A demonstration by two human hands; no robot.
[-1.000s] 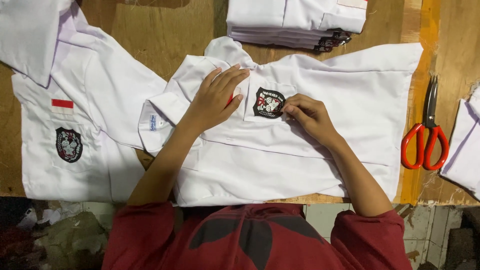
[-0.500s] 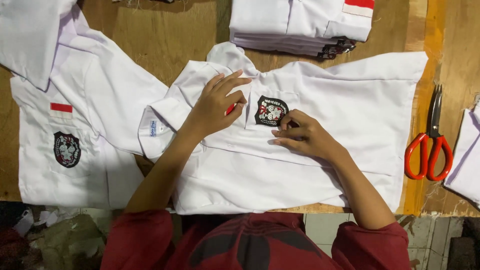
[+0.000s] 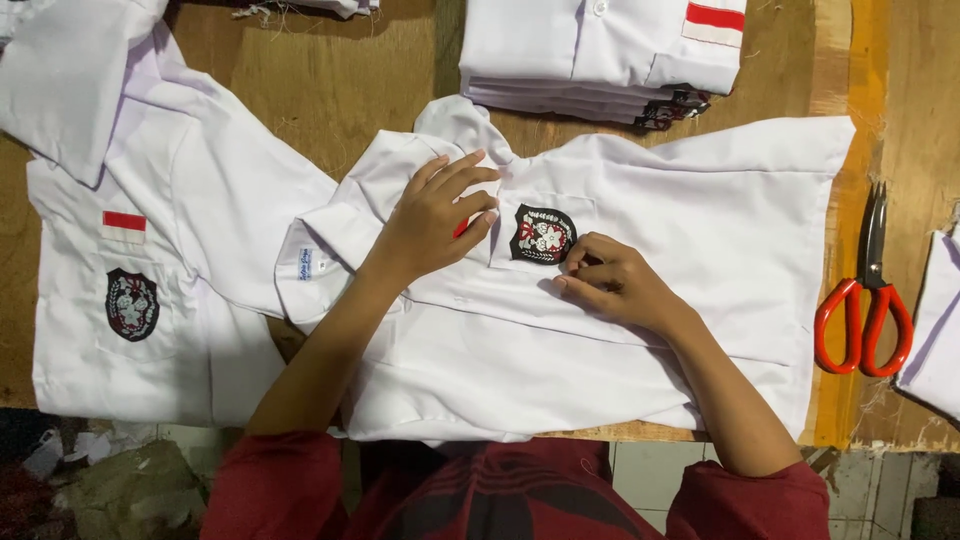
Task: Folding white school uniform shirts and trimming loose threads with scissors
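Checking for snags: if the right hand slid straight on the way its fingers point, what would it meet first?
The right hand points left across the white shirt. Its fingertips would probably meet the black embroidered badge first, which is already at or next to them; the left hand lies beyond.

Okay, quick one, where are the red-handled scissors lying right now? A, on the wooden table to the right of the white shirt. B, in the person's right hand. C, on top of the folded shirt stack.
A: the scissors lie on the bare wooden table, right of the white shirt, and neither hand touches them.
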